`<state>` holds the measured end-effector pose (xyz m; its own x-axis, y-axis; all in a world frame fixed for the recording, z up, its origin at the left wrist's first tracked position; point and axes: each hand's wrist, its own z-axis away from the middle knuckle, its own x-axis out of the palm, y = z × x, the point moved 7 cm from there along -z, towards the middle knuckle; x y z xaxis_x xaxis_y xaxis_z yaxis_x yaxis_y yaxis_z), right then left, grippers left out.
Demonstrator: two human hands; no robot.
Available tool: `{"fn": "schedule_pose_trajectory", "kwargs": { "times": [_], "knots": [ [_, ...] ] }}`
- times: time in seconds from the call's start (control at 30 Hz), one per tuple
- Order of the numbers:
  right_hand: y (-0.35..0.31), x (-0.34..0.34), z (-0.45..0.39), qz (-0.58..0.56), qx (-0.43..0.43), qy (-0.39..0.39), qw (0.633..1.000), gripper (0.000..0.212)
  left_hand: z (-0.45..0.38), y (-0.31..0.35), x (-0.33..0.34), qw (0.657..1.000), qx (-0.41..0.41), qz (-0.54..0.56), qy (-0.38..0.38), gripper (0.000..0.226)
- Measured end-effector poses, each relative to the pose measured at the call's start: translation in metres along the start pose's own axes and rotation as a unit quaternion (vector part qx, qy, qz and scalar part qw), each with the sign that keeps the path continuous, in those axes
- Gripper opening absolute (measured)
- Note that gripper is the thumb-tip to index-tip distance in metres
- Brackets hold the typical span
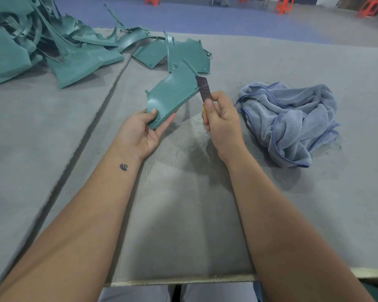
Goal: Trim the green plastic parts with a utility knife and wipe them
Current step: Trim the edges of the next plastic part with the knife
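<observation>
Above the grey counter (314, 203), the left hand (140, 132) holds one green plastic part (171, 95) by its lower end, thumb on its face and fingers curled beneath. The right hand (222, 120) has a clenched grip on the utility knife (203, 90), whose blade touches the part's right edge. A blue cloth (292, 123) lies crumpled at right. More green parts (52, 46) are heaped at upper left.

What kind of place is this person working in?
Probably a factory or workshop floor. A big pile of green plastic parts lies on a felt-covered workbench, shavings scatter across it, and orange stools stand on the open floor behind.
</observation>
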<state>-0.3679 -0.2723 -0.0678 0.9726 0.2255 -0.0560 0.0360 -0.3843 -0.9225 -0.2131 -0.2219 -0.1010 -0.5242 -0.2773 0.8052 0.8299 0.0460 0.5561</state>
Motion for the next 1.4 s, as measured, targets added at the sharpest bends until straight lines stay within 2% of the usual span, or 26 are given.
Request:
{"fn": "schedule_pose_trajectory", "kwargs": {
  "times": [0.3,0.43,0.57,0.67,0.83,0.97,1.0,1.13,1.27,1.4],
  "knots": [
    [0.006,0.001,0.000,-0.005,0.017,-0.027,0.999,0.023,0.001,0.003,-0.002,1.000,0.004,0.005,0.011,0.033],
    [0.004,0.021,0.004,0.085,-0.016,-0.113,0.990,0.029,0.002,0.001,0.002,1.000,0.006,0.003,0.003,0.033],
    [0.001,0.005,0.002,-0.019,-0.006,-0.033,0.999,0.026,0.002,0.001,0.003,1.000,0.002,0.005,0.003,0.032],
    [0.002,-0.002,0.000,-0.011,-0.005,0.002,1.000,0.022,0.003,0.001,0.002,1.000,-0.002,0.001,0.004,0.033],
    [0.002,0.022,0.005,0.142,-0.051,-0.112,0.982,0.016,0.003,0.000,0.003,1.000,0.005,0.010,0.002,0.034],
    [-0.001,0.006,0.002,0.060,-0.037,-0.030,0.997,0.024,0.004,-0.001,0.003,1.000,-0.001,0.006,-0.002,0.031],
    [-0.001,0.005,0.002,0.066,-0.033,-0.029,0.997,0.024,0.003,-0.001,0.003,1.000,-0.001,0.006,-0.002,0.029],
    [-0.001,0.024,0.007,0.149,-0.051,-0.109,0.982,0.018,0.002,-0.002,0.002,1.000,-0.006,0.006,-0.003,0.025],
    [-0.006,0.006,0.003,0.083,-0.049,-0.031,0.995,0.020,0.001,-0.004,0.001,0.999,-0.018,-0.044,-0.014,0.024],
    [0.002,0.014,0.005,0.110,-0.027,-0.067,0.991,0.012,-0.003,-0.003,-0.002,0.999,-0.013,-0.031,-0.009,0.024]
  ]
}}
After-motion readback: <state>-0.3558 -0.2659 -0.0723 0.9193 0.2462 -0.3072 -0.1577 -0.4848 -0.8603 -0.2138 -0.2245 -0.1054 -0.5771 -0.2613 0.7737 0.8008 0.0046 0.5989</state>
